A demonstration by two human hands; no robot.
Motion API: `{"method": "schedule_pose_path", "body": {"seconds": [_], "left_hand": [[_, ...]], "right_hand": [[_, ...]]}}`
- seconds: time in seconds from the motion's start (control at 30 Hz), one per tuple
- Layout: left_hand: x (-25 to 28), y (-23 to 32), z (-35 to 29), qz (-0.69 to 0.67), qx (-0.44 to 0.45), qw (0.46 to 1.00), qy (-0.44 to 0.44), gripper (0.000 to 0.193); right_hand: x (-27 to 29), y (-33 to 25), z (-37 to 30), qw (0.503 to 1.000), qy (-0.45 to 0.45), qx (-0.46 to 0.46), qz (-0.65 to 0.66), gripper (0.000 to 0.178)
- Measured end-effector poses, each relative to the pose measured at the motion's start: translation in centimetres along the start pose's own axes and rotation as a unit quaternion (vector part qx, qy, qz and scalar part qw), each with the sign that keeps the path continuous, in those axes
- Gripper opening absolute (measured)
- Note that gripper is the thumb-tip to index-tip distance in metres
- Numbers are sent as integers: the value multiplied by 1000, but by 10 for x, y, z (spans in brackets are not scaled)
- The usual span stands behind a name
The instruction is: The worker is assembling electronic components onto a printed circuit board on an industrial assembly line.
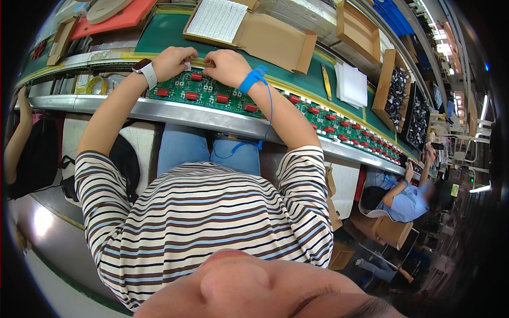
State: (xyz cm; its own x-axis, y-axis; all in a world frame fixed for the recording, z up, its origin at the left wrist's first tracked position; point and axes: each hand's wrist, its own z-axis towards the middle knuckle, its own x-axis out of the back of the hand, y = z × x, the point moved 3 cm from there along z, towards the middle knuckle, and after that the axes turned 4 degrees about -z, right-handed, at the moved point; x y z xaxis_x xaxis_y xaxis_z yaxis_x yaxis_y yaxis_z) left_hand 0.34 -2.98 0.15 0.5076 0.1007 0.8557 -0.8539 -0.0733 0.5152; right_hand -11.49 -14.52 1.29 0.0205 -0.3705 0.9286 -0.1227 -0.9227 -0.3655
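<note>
Both hands are over a green circuit board (175, 89) with red block-shaped components (222, 98), lying on a rail line at the bench edge. My left hand (174, 63), a white-banded watch on its wrist, is closed with a small white piece (187, 65) at its fingertips. My right hand (229, 66) is just beside it, fingers curled together over the board's far edge; anything in them is too small to make out. A blue wrist strap (251, 80) with a thin cord is on my right wrist.
Beyond the board is an open cardboard box (275, 42) with rows of white pieces (218, 20). More boards (339, 127) run along the line to the right. White foam sheets (351, 85), a yellow tool (326, 82) and a box of dark parts (395, 95) are there too. Co-workers sit at both sides.
</note>
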Motion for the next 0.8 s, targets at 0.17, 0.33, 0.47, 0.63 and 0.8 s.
{"method": "schedule_pose_path", "body": {"seconds": [0.17, 0.33, 0.47, 0.63, 0.8], "left_hand": [[-1, 8, -1, -32, 41, 999, 13, 45], [-1, 8, -3, -27, 31, 999, 17, 46], [-2, 6, -3, -17, 27, 999, 16, 46], [-5, 4, -8, -3, 11, 1000, 23, 45], [-4, 8, -13, 4, -5, 1000, 28, 42]], "right_hand": [[16, 17, -3, 995, 71, -31, 59, 28], [32, 31, -2, 994, 87, -44, 51, 26], [37, 51, 8, 994, 81, -63, 31, 29], [43, 88, 31, 980, 168, -106, 23, 24], [42, 151, 63, 954, 247, -160, 52, 31]]}}
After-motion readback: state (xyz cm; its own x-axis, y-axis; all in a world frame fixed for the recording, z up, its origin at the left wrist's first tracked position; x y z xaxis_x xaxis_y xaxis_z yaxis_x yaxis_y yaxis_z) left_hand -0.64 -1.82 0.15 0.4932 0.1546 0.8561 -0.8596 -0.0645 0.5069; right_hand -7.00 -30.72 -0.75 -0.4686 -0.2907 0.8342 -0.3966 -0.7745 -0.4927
